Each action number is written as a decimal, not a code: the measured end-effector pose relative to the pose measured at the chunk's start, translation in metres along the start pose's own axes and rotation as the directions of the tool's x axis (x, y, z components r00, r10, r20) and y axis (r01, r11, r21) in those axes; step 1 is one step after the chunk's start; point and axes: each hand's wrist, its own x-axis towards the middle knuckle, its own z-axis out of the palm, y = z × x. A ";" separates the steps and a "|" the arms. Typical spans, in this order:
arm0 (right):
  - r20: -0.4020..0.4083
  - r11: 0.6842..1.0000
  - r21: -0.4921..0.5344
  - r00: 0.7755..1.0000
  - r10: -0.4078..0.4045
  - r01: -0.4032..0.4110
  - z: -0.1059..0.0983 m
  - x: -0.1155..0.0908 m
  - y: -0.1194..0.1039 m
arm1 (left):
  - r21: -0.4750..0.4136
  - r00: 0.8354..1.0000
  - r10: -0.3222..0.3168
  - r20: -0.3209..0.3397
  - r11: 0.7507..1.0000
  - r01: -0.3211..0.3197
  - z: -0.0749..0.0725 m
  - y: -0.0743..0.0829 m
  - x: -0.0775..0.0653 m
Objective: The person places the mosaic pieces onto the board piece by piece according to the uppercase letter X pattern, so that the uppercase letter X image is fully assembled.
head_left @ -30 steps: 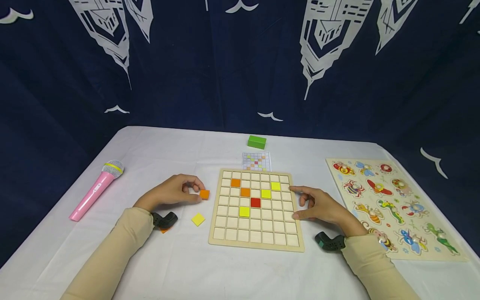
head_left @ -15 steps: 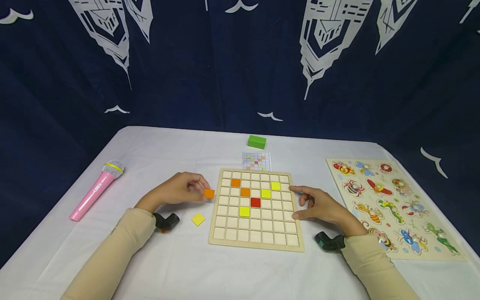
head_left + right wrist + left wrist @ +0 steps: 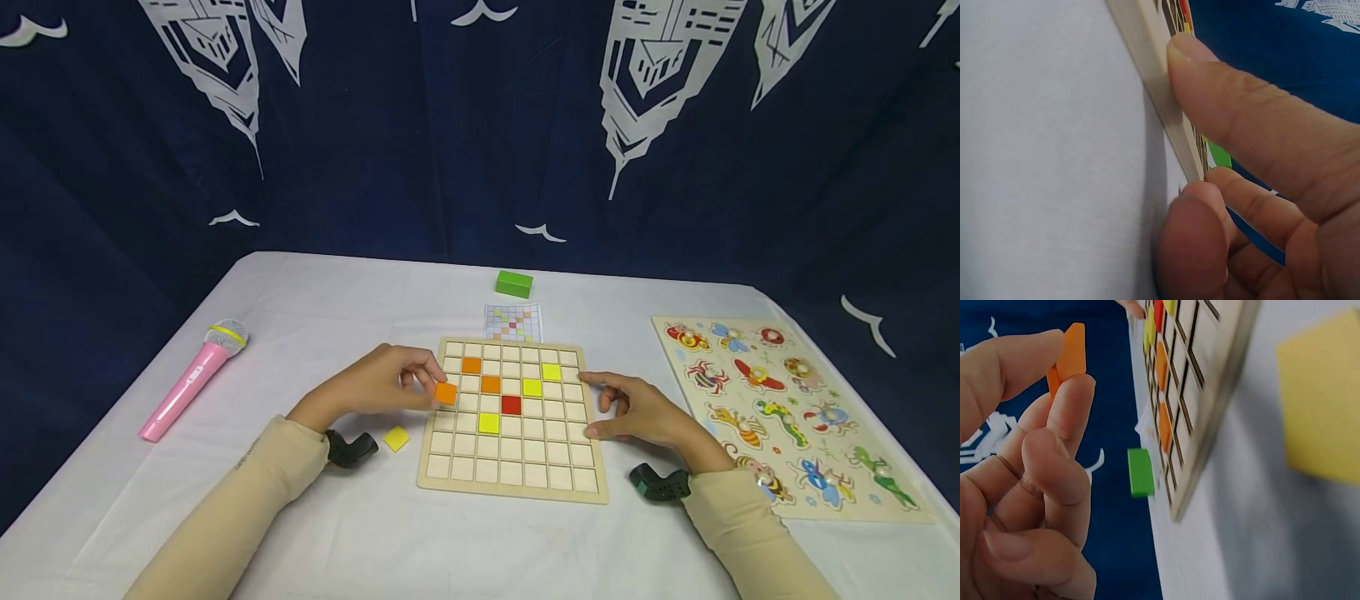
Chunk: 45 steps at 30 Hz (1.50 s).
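Note:
Over the left rim of a wooden grid board (image 3: 517,493), my left hand (image 3: 386,379) pinches an orange square tile (image 3: 446,393) between thumb and fingertips. In the left wrist view that orange tile (image 3: 1073,353) is tilted, and a second orange edge shows behind it; I cannot tell if this is another tile. Orange, yellow and red tiles (image 3: 512,405) lie in several cells of the board. My right hand (image 3: 637,408) rests its thumb and index finger on the board's right rim. A loose yellow tile (image 3: 397,438) lies left of the board.
Behind the board lie a printed pattern card (image 3: 513,323) and a green block (image 3: 513,284). A pink toy microphone (image 3: 197,375) lies at the left. An insect puzzle board (image 3: 787,417) is at the right, partly under the right forearm. A dark patterned curtain (image 3: 450,125) hangs behind the table.
The left hand has moved right with the orange tile, from beside the board to above its left rim. Orange seen under the left wrist is now hidden. The right hand has stayed put.

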 end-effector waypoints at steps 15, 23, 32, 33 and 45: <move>-0.002 1.000 0.003 1.000 0.020 -0.020 0.001 -0.001 0.000 | 0.047 0.996 0.029 0.084 0.998 -0.033 0.024 0.023 0.028; -0.003 1.000 0.002 1.000 0.026 -0.026 0.001 -0.001 0.000 | 0.101 0.990 0.040 0.133 0.993 -0.054 0.040 0.034 0.041; -0.007 0.999 -0.025 1.000 0.024 -0.024 0.001 0.000 -0.002 | 0.193 0.985 0.046 0.164 0.978 -0.078 0.056 0.043 0.053; -0.007 0.999 -0.024 1.000 0.024 -0.024 0.001 0.000 -0.002 | 0.200 0.986 0.048 0.163 0.976 -0.080 0.057 0.045 0.054; 0.000 1.000 -0.013 1.000 0.021 -0.021 0.000 0.000 -0.001 | 0.307 0.992 -0.018 0.126 0.951 -0.022 0.072 0.055 0.066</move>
